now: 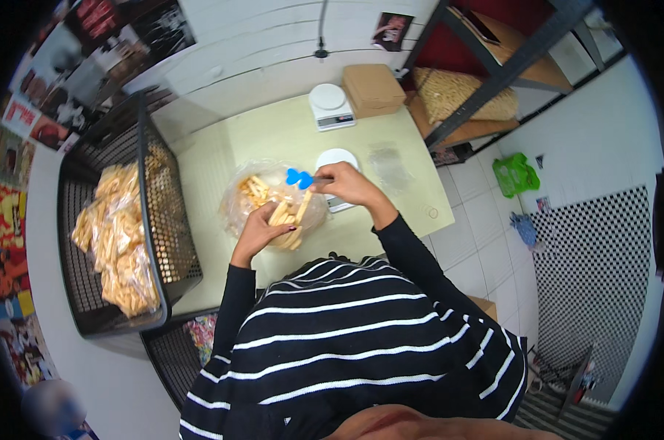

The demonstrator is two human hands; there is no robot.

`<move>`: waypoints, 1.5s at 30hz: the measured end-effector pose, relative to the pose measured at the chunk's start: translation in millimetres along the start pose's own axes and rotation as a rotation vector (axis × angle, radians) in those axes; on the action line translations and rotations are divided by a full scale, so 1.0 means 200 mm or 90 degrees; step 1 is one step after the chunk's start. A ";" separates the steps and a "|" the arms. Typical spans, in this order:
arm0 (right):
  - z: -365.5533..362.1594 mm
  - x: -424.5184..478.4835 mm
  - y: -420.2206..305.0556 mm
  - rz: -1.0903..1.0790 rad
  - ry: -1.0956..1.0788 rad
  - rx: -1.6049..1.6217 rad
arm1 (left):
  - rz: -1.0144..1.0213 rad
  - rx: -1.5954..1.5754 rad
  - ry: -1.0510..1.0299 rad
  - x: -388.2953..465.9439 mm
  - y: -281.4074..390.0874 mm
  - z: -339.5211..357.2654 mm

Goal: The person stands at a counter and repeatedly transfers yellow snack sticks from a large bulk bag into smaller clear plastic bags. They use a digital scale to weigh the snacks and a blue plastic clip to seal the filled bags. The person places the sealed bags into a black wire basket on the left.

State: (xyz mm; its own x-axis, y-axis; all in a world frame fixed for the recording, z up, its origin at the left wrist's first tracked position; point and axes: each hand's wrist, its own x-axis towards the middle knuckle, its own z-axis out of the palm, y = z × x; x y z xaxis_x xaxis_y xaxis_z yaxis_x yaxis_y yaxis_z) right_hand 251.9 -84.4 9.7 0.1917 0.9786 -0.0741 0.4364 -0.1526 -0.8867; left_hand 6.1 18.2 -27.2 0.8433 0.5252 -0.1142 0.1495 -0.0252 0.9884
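My left hand [259, 230] holds a small clear bag of pale stick snacks [286, 220], its thumb across the front. Pinched in my right hand [345, 184] is a tool with a blue, bow-shaped end [299, 178], just above the small bag; one snack stick stands up close under my right fingers. Behind the left hand, a large open clear plastic bag [238, 187] with more snack sticks lies on the pale table [222, 143]. A white kitchen scale [337, 158] is partly hidden beneath my right hand.
At left stands a black plastic basket [169, 220] holding bagged snacks [123, 242]. Another white scale [332, 107] and a cardboard box [373, 91] are at the back. Flat clear bags [389, 168] and rubber bands [432, 212] lie at right, beside a metal-framed shelf [475, 88].
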 end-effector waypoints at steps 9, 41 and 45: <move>-0.04 0.01 -0.12 0.028 0.097 0.147 | -0.069 -0.195 -0.051 -0.05 -0.05 -0.02; 0.25 0.02 0.02 0.020 -0.191 0.091 | -0.122 -0.178 -0.067 -0.10 -0.18 0.12; 0.29 0.06 0.07 0.024 -0.218 0.084 | -0.125 -0.157 -0.050 -0.11 -0.23 0.10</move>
State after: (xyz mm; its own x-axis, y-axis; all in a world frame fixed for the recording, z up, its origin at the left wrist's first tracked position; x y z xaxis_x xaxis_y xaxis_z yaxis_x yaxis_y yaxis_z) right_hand 210.3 -66.9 -30.1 -0.1088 0.9655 -0.2368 0.3128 -0.1928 -0.9300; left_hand -8.6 -9.8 -72.9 0.8498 0.4318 -0.3024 0.1915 0.2815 0.9402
